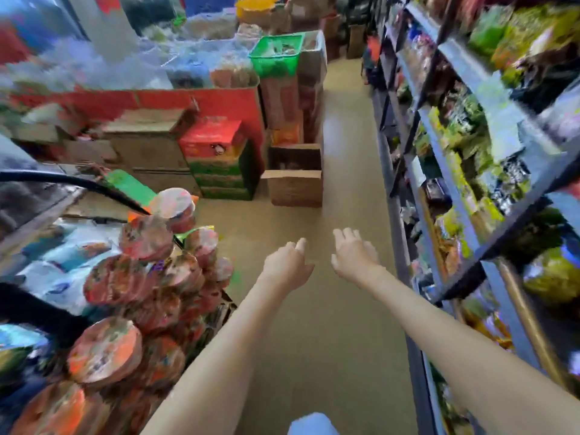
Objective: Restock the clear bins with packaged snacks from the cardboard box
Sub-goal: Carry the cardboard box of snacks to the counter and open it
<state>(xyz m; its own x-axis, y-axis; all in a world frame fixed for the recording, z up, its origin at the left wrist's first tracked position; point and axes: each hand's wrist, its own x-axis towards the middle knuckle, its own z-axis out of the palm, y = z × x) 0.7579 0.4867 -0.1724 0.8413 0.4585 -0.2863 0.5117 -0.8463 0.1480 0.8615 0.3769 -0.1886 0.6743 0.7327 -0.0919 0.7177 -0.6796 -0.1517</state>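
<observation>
Reaches forward with both bare forearms, rising from the bottom edge and drawing closer toward the wrists. Holds the left grip (287, 266) back up, fingers loosely curled downward, knuckles foremost, nothing in it. Holds the right grip (353, 257) back up as well, fingers relaxed and only slightly bent, pointing ahead, thumb out to the inner side, likewise empty. Carries the two grips near each other yet apart, the right a touch farther forward.
</observation>
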